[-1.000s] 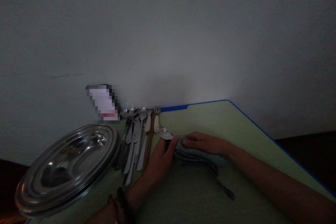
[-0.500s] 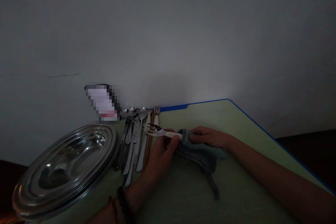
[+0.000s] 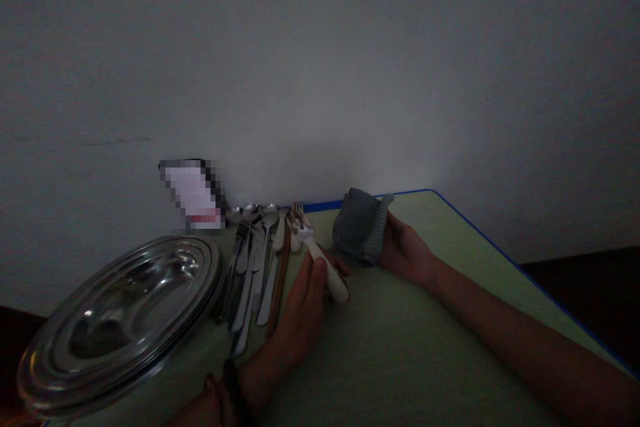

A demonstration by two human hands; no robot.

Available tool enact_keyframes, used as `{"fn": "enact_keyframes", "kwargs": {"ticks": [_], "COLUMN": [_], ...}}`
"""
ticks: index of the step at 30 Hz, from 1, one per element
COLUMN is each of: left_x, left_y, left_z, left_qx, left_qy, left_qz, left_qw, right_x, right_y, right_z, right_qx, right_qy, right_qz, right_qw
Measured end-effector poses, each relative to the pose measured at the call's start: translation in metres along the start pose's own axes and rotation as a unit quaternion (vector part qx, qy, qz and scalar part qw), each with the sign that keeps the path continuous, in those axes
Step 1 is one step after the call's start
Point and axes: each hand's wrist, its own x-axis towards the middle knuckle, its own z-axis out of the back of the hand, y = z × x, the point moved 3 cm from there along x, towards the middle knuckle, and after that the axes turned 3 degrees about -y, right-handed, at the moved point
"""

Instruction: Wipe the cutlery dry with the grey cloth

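Note:
A fork (image 3: pixel 330 275) with a pale handle is gripped in my left hand (image 3: pixel 306 297), its tines pointing up and away toward the wall. To its right, my right hand (image 3: pixel 407 250) holds up a grey-green knitted cloth (image 3: pixel 357 227), apart from the fork; the cloth hides some of the fingers. Just left of my left hand lie wooden chopsticks (image 3: pixel 281 280) and a bunch of metal cutlery (image 3: pixel 247 287), with spoons and knives among it. Another pale-handled fork (image 3: pixel 296 240) lies behind the held fork, partly covered by it.
A stack of oval steel dishes (image 3: pixel 55 357) stands at the left of the green table (image 3: pixel 425 353). Behind it a blurred-out phone-like object (image 3: pixel 193 193) leans on the grey wall (image 3: pixel 320 67). Blue edging (image 3: pixel 480 233) runs along the table's far and right sides.
The cloth has come off the fork's handle and risen, opening out in my right hand. In my left hand the fork has turned, its handle now slanting down toward me.

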Motion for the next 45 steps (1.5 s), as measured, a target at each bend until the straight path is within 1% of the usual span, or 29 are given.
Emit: {"fn": "enact_keyframes", "kwargs": {"ticks": [1, 3, 4, 6, 8, 9, 11, 14, 15, 17, 20, 22, 25, 27, 32, 38, 42, 45], "left_x": [-0.002, -0.005, -0.005, -0.003, -0.001, 0.000, 0.001, 0.002, 0.002, 0.002, 0.001, 0.000, 0.000, 0.001, 0.001, 0.001, 0.000, 0.000], "left_y": [-0.003, -0.005, -0.005, -0.004, -0.001, -0.001, 0.001, 0.003, 0.003, 0.003, 0.001, -0.001, -0.003, -0.004, -0.003, -0.002, -0.004, -0.003], "left_z": [-0.004, -0.009, -0.010, -0.009, -0.006, -0.004, -0.003, -0.004, -0.005, -0.007, -0.010, -0.011, -0.010, -0.008, -0.006, -0.005, -0.004, -0.003], "left_qx": [0.005, 0.021, 0.033, 0.059, 0.075, 0.077, 0.074, 0.077, 0.088, 0.125, 0.193, 0.218, 0.212, 0.197, 0.166, 0.129, 0.119, 0.109], "left_qy": [0.044, 0.076, 0.076, 0.053, 0.021, 0.015, 0.034, 0.091, 0.105, 0.128, 0.137, 0.132, 0.129, 0.125, 0.117, 0.130, 0.133, 0.123], "left_qz": [0.004, 0.013, 0.020, 0.034, 0.054, 0.063, 0.072, 0.064, 0.055, 0.030, -0.003, -0.013, -0.024, -0.020, 0.000, 0.013, 0.011, 0.032], "left_qw": [0.999, 0.997, 0.996, 0.996, 0.996, 0.995, 0.994, 0.991, 0.989, 0.983, 0.972, 0.967, 0.969, 0.972, 0.979, 0.983, 0.984, 0.986], "right_x": [-0.002, -0.007, -0.010, -0.014, -0.016, -0.017, -0.016, -0.013, -0.012, -0.011, -0.010, -0.010, -0.010, -0.009, -0.006, -0.007, -0.006, -0.006], "right_y": [-0.001, -0.007, -0.011, -0.018, -0.022, -0.023, -0.024, -0.025, -0.026, -0.027, -0.030, -0.032, -0.032, -0.031, -0.031, -0.030, -0.030, -0.028], "right_z": [-0.002, -0.007, -0.009, -0.014, -0.016, -0.015, -0.013, -0.011, -0.011, -0.012, -0.013, -0.013, -0.012, -0.011, -0.011, -0.008, -0.001, 0.000], "right_qx": [0.012, 0.029, 0.036, 0.047, 0.052, 0.053, 0.051, 0.028, 0.011, -0.029, -0.068, -0.070, -0.057, -0.047, -0.039, -0.088, -0.106, -0.093], "right_qy": [0.000, 0.002, 0.004, 0.008, 0.007, 0.005, 0.002, 0.023, 0.035, 0.040, 0.006, -0.017, -0.053, -0.069, -0.058, -0.052, -0.076, -0.084], "right_qz": [-0.013, -0.042, -0.056, -0.072, -0.074, -0.069, -0.062, -0.059, -0.050, -0.009, 0.054, 0.070, 0.084, 0.087, 0.042, 0.065, 0.051, 0.034], "right_qw": [1.000, 0.999, 0.998, 0.996, 0.996, 0.996, 0.997, 0.998, 0.998, 0.999, 0.996, 0.995, 0.993, 0.993, 0.997, 0.993, 0.990, 0.992]}}
